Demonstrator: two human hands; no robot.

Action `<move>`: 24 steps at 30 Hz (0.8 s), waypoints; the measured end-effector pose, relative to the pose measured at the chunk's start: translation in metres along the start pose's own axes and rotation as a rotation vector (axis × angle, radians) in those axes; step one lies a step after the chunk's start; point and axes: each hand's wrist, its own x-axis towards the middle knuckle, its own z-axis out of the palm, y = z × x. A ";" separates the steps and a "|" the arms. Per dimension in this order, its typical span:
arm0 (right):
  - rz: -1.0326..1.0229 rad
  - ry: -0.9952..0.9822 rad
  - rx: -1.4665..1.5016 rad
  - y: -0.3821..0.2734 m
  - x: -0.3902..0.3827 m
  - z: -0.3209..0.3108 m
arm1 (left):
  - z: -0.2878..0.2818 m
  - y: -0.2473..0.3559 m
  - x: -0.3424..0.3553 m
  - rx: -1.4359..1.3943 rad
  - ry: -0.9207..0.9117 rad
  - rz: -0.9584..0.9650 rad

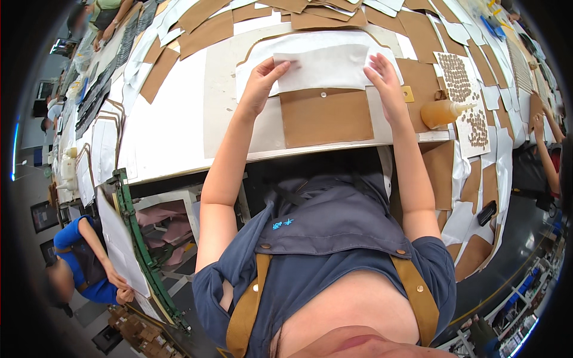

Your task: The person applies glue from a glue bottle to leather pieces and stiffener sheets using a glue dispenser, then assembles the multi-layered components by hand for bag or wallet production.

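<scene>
White sheet (325, 67), a soft pale rectangle, lies flat on the counter (173, 125) with both hands on it. The left hand (261, 83) pins its left edge, fingers (276, 67) curled down narrow onto the near corner. The right hand (385, 80) presses the right edge, fingers (375, 64) laid close together and flat on the sheet; neither hand lifts it.

Just below the fingers, touching the sheet's near edge, sits a brown panel (326, 116) with a small round snap (323, 94) at its top middle. Under both lies a larger white shaped piece (262, 51) that spreads past the fingertips on the far side. Beside the right wrist is a small square yellow tag (407, 93), and just beyond it an amber squeeze bottle (443, 112) lies on its side, nozzle pointing away from the hand. Past the bottle, a white card (458, 77) carries rows of small brown oval pieces. Nothing lies between the hands and the sheet.

The counter is long and pale, covered farther out with overlapping brown and white cut pieces (203, 27). Below its front edge stands a green metal frame (134, 238) holding pink material. Other people work nearby: one in a blue top (83, 256) at lower left, another arm (546, 149) at the right. The wearer has a dark blue apron with tan straps (331, 238)
</scene>
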 end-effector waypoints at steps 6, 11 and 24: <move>0.086 -0.290 0.131 -0.003 0.041 0.013 | 0.000 -0.006 -0.005 0.102 0.140 0.066; 0.095 -0.233 0.233 -0.004 0.042 0.012 | 0.001 -0.006 -0.001 0.104 0.239 0.043; 0.177 -0.230 0.309 0.001 0.049 0.007 | 0.001 -0.020 0.008 -0.141 0.276 -0.021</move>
